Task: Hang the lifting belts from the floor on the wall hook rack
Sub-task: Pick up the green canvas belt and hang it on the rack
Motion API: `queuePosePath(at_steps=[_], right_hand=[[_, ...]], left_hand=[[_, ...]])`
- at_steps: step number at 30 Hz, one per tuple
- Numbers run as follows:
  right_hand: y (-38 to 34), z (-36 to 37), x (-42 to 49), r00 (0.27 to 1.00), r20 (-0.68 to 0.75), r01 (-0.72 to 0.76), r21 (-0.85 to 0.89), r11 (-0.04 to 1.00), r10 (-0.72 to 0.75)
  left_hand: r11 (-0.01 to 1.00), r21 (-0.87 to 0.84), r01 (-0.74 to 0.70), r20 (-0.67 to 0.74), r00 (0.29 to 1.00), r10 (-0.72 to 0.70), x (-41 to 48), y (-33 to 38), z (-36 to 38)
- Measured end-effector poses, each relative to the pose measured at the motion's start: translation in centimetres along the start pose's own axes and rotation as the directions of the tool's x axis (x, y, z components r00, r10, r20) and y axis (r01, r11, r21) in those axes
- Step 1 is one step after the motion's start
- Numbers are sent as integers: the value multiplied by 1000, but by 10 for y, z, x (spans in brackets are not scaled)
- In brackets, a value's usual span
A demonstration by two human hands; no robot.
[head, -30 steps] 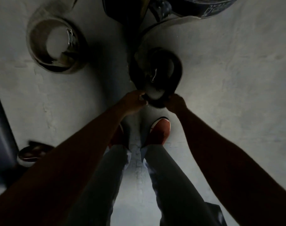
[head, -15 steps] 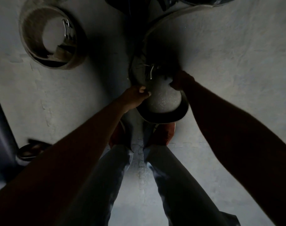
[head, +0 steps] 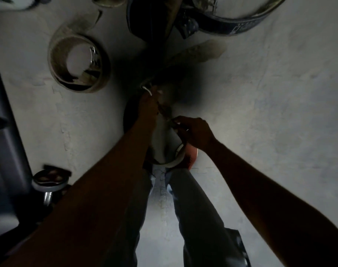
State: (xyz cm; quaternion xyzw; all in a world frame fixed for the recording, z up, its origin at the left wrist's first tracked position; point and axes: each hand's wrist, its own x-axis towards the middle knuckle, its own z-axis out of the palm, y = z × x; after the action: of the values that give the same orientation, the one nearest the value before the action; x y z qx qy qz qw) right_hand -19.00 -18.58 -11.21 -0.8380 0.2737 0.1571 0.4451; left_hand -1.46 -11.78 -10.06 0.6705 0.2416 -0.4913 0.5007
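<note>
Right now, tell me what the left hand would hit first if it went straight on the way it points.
The left hand, gripping the belt by its buckle, points toward that belt's pale strap end; it would likely meet that first, then the floor. Depth is unclear.

The floor (head: 270, 97) is matt grey concrete, mottled and slightly rough. Near its upper left edge, a coiled belt (head: 58, 60) looks like fuzzy tan suede with a shiny metal buckle (head: 94, 55), while the middle belt (head: 174, 162) appears dark, dull and leathery. A glossy chrome fitting (head: 48, 182) gleams near the left edge.
</note>
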Motion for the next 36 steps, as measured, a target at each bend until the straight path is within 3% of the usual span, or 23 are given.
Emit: queuePosePath(at_steps=[2, 4, 8, 12, 15, 19, 23, 28, 31, 36], right_hand=[[-25, -16, -8, 998, 9, -63, 188, 980, 63], [-47, -37, -15, 994, 21, -109, 330, 938, 108], [-105, -98, -23, 984, 41, -175, 396, 901, 173], [-164, -164, -32, 996, 61, -91, 581, 809, 68], [-210, -214, -51, 993, 106, -118, 687, 717, 62], [-278, -275, -82, 982, 21, -136, 766, 628, 186], [-333, -344, -119, 993, -108, 55, 806, 589, 56], [-418, -450, -178, 970, -222, 234, 732, 640, -100], [-466, -497, -211, 949, -290, 288, 642, 711, -122], [-521, -534, -254, 907, -370, 387, 537, 749, -204]], left_hand=[[998, 55, -25, 143, 990, 17, -31, 23, -8], [997, 42, -57, 193, 980, 48, -54, 42, -19], [992, -110, -56, 247, 966, 82, -114, 86, -32], [994, -104, -26, 278, 959, 54, -167, 125, -35], [976, -17, -217, 317, 925, 211, -230, 166, -24], [845, 194, -498, 351, 840, 415, -319, 213, -1], [754, 234, -614, 377, 772, 511, -404, 258, 21], [569, 126, -812, 494, 549, 674, -515, 332, 23], [398, 32, -917, 435, 371, 820, -579, 370, 24], [263, -161, -951, 290, 209, 934, -672, 430, 28]])
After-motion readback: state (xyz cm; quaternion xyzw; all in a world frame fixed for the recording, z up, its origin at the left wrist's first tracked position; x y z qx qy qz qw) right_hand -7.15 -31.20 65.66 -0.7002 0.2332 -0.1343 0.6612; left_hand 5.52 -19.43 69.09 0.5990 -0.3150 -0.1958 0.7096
